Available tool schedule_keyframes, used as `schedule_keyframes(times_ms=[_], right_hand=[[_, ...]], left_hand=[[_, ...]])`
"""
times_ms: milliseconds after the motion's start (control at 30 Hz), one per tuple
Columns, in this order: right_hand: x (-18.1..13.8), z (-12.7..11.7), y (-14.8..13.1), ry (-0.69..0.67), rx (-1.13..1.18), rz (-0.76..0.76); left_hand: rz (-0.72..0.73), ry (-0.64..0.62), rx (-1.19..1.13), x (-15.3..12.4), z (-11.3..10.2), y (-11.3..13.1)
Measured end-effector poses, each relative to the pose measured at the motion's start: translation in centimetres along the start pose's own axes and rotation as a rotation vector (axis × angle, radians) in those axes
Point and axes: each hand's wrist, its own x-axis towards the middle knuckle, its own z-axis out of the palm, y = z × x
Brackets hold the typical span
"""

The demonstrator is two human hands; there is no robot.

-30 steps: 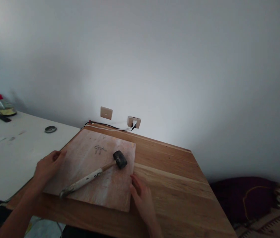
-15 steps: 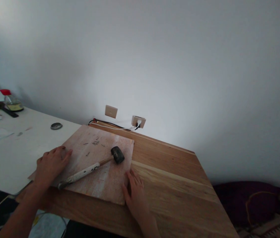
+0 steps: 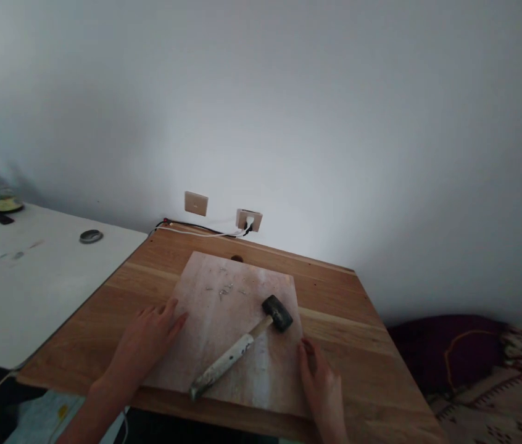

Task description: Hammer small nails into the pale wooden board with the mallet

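Head view: the left hand's [image 3: 147, 339] fingers are bending loosely against the left edge of a square wooden board [image 3: 208, 333], thumb parted from them. The right hand's [image 3: 323, 382] thumb and fingertips are meeting the right edge, slightly apart from one another; whether either hand is gripping, I cannot tell. Between the hands, the board is lying flat on a wood-grained tabletop [image 3: 372, 376]. A black-headed mallet [image 3: 231, 356] is resting diagonally across it, its paint-worn white handle reaching the near edge. Farther back, small nails [image 3: 225, 291] are lying scattered on the board. Beyond, white and black cables [image 3: 196, 233] are running along the wall to a plugged socket [image 3: 249, 221]; a wall plate [image 3: 196, 203] beside it is bearing a mark too small to read. Leftward, a white table [image 3: 34, 283] is holding a tape roll [image 3: 91, 236] and a red-capped bottle [image 3: 4, 198], its label illegible. Rightward, purple fabric [image 3: 427, 357] is lying beside a patterned textile [image 3: 501, 413].
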Motion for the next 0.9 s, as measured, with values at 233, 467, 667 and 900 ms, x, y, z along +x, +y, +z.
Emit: schedule_keyframes(times_ms=[233, 467, 667, 900], right_hand=[[-1.4, -4.7, 3.7, 0.139, -0.169, 0.056], [-2.1, -3.6, -2.6, -0.140, 0.037, 0.133], [-0.6, -1.7, -5.9, -0.340, 0.134, 0.118], [-0.9, -1.4, -4.9, -0.179, 0.543, 0.399]], left_hand=[[0.184, -0.166, 0.006, -0.7, 2.2, 3.3], [0.375, -0.098, 0.160, 0.8, 4.3, 7.6], [0.544, -0.163, 0.083, 3.5, 6.2, 11.8], [0.739, -0.132, -0.040, 9.2, 8.9, 14.0]])
